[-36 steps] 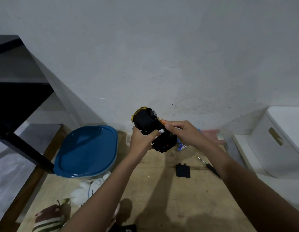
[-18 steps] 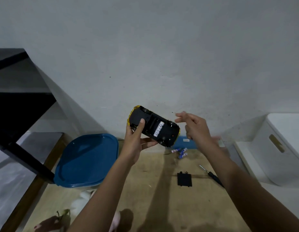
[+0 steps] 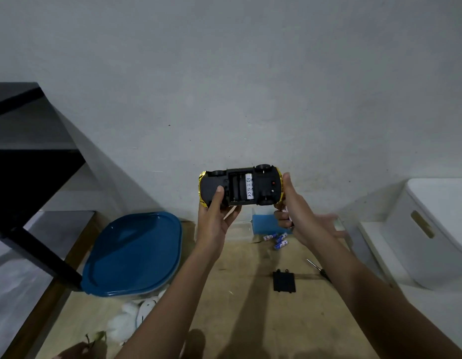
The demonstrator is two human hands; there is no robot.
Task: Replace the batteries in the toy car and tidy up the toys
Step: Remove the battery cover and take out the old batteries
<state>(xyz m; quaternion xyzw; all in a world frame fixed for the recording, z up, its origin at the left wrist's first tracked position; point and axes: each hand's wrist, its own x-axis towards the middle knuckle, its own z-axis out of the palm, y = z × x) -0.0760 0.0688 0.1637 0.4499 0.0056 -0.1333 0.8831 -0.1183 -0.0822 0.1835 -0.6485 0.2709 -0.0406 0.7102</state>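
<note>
I hold the yellow toy car [image 3: 263, 182] upside down in front of the wall, its black underside facing me. Its battery compartment is open, with one white battery [image 3: 249, 189] lying inside. My left hand [image 3: 217, 218] grips the car's left end, thumb on the underside. My right hand [image 3: 299, 216] is at the right end, thumb against the bumper and fingers curled below the corner. On the wooden table lie three loose blue batteries [image 3: 277, 239], the black battery cover [image 3: 284, 281] and a screwdriver [image 3: 319, 269].
A container with a blue lid [image 3: 134, 255] sits at the left, with a white plush toy [image 3: 131, 317] in front of it. A white storage bin [image 3: 437, 229] stands at the right. A small blue box [image 3: 263, 224] lies by the wall. A black frame [image 3: 38, 255] slants across the left.
The car has turned level and risen, underside toward me. My right hand left the compartment, opened away from the car, then came back to its right end.
</note>
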